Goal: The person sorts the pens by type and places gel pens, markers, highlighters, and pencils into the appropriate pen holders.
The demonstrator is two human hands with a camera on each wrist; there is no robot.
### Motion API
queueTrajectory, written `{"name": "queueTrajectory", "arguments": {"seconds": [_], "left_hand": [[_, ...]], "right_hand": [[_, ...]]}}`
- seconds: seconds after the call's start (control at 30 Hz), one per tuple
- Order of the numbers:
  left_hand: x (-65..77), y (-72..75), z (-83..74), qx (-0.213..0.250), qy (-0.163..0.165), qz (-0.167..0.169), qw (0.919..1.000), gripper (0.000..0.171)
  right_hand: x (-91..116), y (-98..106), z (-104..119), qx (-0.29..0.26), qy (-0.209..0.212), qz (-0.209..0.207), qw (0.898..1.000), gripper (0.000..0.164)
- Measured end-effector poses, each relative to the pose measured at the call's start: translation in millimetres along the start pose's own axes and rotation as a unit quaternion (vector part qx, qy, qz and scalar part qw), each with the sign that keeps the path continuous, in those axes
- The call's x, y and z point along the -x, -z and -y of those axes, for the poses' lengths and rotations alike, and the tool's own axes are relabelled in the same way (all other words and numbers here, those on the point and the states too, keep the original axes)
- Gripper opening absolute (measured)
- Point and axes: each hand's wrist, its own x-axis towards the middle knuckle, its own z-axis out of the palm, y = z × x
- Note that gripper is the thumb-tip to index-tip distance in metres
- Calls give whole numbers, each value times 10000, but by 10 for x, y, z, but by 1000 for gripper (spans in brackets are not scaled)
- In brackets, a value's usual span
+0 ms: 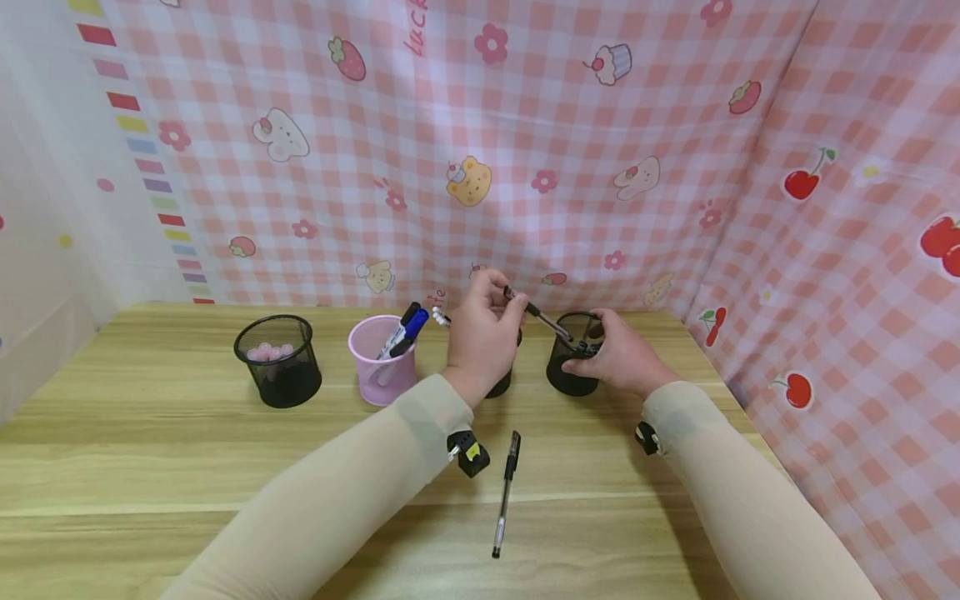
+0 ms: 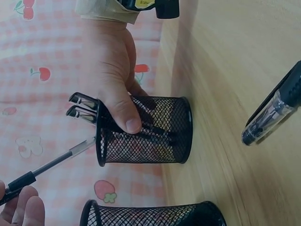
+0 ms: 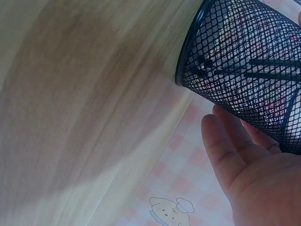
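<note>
My left hand (image 1: 483, 342) pinches a black-capped clear gel pen (image 1: 551, 323), which slants down to the right. The pen's lower end is at the rim of a black mesh pen cup (image 1: 566, 373). Around that cup's right side, my right hand (image 1: 628, 357) grips it, the thumb lying across the near face in the left wrist view. Two clipped pens (image 2: 84, 114) stick out of its mouth. Another gel pen (image 1: 507, 492) lies on the table in front of the hands. A second black mesh cup (image 1: 500, 386) stands mostly hidden behind my left hand.
Left of the hands stands a pink cup (image 1: 375, 385) holding blue and black markers (image 1: 408, 329). Farther left, a black mesh cup (image 1: 288, 385) contains pink round pieces (image 1: 270, 352). Checked cloth (image 1: 420, 150) hangs behind the wooden table (image 1: 150, 467) and along its right side.
</note>
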Motion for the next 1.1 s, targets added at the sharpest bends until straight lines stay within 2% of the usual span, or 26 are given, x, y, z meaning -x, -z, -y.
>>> {"name": "queueTrajectory", "arguments": {"seconds": [0.4,0.73,0.87,1.1], "left_hand": [[30,-97,16,-295,77,80,9995,20],[54,-151,13,-567,153,195,9981,18],[68,-162,17,-773,125,310,9964,15],[105,-185,16,-871,132,494,9949,13]], "right_hand": [[2,13,26,-35,-101,57,9999,103],[-3,1,-1,-109,-12,75,9999,98],[-5,2,0,-147,18,80,9999,96],[1,13,-3,-164,73,45,9998,97]]}}
